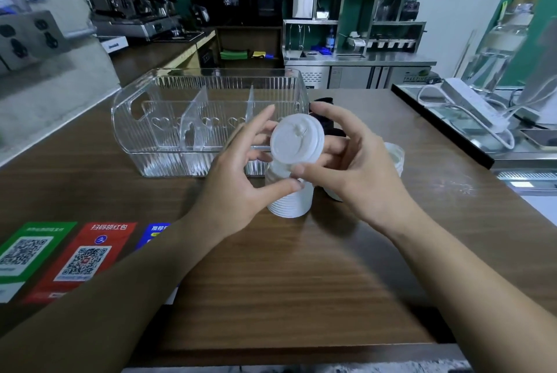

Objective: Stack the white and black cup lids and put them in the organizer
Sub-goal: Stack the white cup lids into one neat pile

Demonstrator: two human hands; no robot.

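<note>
Both grips, left hand (241, 167) and right hand (349, 167), pinch our white lids (297, 142) directly above the white stack (291, 200), organizer (168, 119) just behind.

Two bare forearms, left hand (241, 179) and right hand (355, 173), no sleeves or rings visible.

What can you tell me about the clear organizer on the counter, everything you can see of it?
The organizer is a clear, ribbed plastic bin, long and open-topped, with a cut-out handle in its left end and heart shapes along the front wall. Two clear dividers split it into three compartments; those in view hold no lids. It stands upright on the wooden counter, behind both hands, which cover its right front corner. Nothing visibly touches it except the counter.
</note>
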